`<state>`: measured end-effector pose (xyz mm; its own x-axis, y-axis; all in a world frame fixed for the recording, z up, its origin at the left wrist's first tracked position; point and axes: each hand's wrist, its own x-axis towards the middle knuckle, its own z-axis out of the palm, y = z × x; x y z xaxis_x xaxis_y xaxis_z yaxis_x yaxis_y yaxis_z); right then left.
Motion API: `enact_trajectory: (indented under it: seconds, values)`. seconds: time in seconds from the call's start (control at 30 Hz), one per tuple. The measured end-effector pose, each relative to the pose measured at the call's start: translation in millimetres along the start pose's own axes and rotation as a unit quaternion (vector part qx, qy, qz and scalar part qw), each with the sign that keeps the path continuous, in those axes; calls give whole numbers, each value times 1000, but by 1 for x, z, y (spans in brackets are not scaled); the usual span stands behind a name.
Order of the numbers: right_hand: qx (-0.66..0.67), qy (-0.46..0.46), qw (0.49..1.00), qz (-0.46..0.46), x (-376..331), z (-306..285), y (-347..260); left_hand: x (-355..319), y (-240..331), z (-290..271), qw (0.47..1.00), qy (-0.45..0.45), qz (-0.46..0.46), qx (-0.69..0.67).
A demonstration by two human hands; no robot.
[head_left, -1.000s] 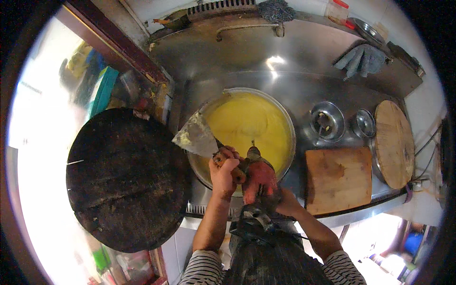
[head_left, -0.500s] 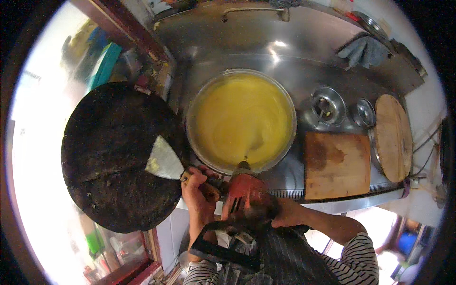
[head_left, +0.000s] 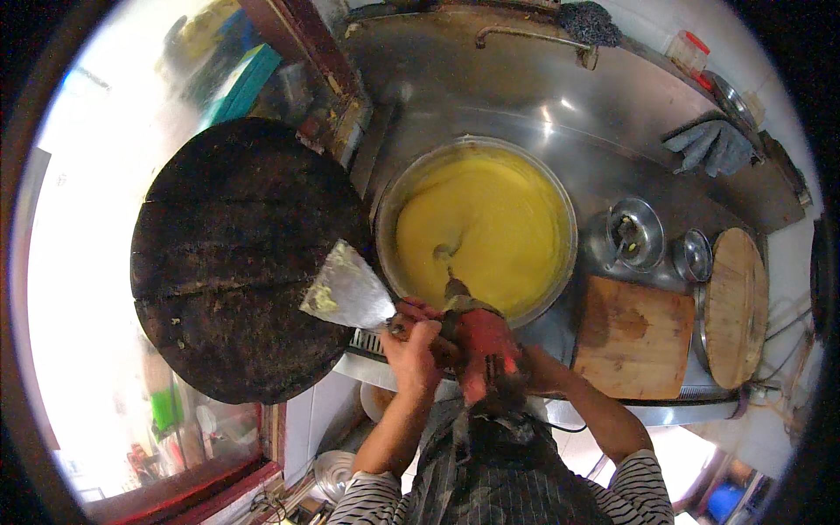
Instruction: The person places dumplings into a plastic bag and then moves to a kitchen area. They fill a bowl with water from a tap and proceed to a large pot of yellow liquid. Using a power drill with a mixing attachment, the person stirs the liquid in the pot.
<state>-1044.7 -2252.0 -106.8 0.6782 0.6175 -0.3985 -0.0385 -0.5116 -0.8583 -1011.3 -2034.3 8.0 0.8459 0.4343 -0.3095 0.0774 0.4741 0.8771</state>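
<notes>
A large round metal pot [head_left: 567, 188] holds smooth yellow batter [head_left: 490, 232]. A red electric drill [head_left: 486, 343] leans over its near rim, and the drill's mixing rod [head_left: 450, 268] dips into the batter beside a small swirl. My left hand [head_left: 415, 352] is closed round the handle of a wide metal scraper [head_left: 350, 284] and rests against the drill's side. Smears of yellow stick to the scraper's blade, which points left. My right hand [head_left: 544, 371] grips the rear of the drill; its fingers are mostly hidden.
Left of the pot lies a big dark round board [head_left: 245, 262]. To the right are a rectangular wooden board [head_left: 637, 337], two metal bowls [head_left: 646, 229] and a round wooden lid [head_left: 731, 306]. A grey cloth [head_left: 713, 147] hangs at the back right, near a tap [head_left: 534, 38].
The view has shifted, so the counter sits further right in it. The mixing rod has moved toward the pot's left side. Both hands keep their hold.
</notes>
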Motion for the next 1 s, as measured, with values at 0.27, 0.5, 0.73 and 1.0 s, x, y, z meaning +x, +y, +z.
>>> enact_trajectory:
  seconds: [0.27,0.5,0.73,1.0]
  values:
    - [113,-79,989,59,-53,15,59,-38,-16,2,998,-46,-43,13]
    - [21,-121,992,38,-41,-10,-11,-25,3,-5,1000,-22,-13,-13]
    - [280,-37,959,35,17,-13,-10,30,16,11,999,-23,-9,-31]
    - [75,120,986,-92,51,-37,6,81,-3,39,997,-79,12,-20]
